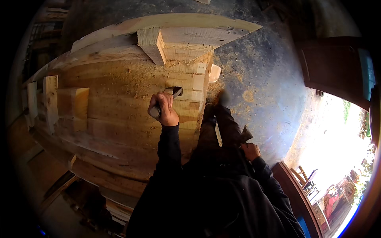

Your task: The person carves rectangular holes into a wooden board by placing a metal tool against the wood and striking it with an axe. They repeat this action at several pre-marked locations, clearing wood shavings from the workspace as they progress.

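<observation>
My left hand [163, 110] is closed round the handle of a chisel [177, 92]. The chisel's blade slants into a dark square hole [179, 91] cut in a broad wooden slab [119, 105], near the slab's right end. Lower down on the right, beside my leg, my right hand [251, 151] grips a hatchet [246, 135]; its flared dark head points up and away from me, and much of its handle is lost against my dark clothes.
Across the far side lies a long shaped timber [190, 35] with a block [151, 43] standing out from it. Wood chips are scattered over the slab and the grey floor [262, 87]. Shorter wood pieces [81, 107] sit at the left. A bright doorway [329, 135] opens at the right.
</observation>
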`<state>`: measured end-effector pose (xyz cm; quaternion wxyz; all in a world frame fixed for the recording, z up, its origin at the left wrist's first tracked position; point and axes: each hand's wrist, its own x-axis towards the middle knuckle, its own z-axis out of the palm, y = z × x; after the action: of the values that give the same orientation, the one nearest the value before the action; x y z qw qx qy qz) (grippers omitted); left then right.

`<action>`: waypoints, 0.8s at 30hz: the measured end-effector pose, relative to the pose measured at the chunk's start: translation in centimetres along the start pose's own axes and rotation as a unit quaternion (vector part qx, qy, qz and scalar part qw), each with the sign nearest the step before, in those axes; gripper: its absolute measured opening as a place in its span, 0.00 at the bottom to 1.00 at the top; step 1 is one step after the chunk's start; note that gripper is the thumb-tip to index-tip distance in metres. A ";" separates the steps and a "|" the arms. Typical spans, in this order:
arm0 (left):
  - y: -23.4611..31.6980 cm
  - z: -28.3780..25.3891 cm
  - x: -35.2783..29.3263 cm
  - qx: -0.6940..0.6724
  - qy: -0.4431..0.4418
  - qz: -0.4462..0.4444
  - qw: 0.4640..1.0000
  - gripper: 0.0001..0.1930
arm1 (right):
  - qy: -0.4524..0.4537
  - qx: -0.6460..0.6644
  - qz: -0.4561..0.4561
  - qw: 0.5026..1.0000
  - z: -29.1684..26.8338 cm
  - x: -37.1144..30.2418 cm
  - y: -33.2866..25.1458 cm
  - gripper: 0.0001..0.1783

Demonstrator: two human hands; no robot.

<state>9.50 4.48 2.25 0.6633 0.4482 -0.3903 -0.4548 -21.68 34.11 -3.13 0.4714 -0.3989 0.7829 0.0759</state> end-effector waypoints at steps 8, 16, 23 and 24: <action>-0.1 1.8 1.2 0.054 0.020 -0.010 0.998 0.20 | 0.015 0.179 -0.096 0.979 1.1 -0.1 1.4 0.32; -0.5 2.6 0.3 0.032 0.057 -0.019 0.998 0.20 | 0.093 0.024 -0.107 0.990 0.0 0.0 -0.7 0.30; -0.6 3.3 0.1 0.101 0.033 -0.017 0.994 0.22 | 0.163 0.049 -0.230 0.958 -7.3 -1.9 -11.5 0.20; -0.6 3.4 0.0 0.115 0.030 -0.012 0.993 0.22 | 0.168 0.082 -0.233 0.954 -9.4 -2.2 -14.4 0.18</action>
<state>6.18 3.55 2.72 0.6133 0.5396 -0.4140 -0.4016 -17.45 21.05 7.47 0.3687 -0.5374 0.7396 -0.1681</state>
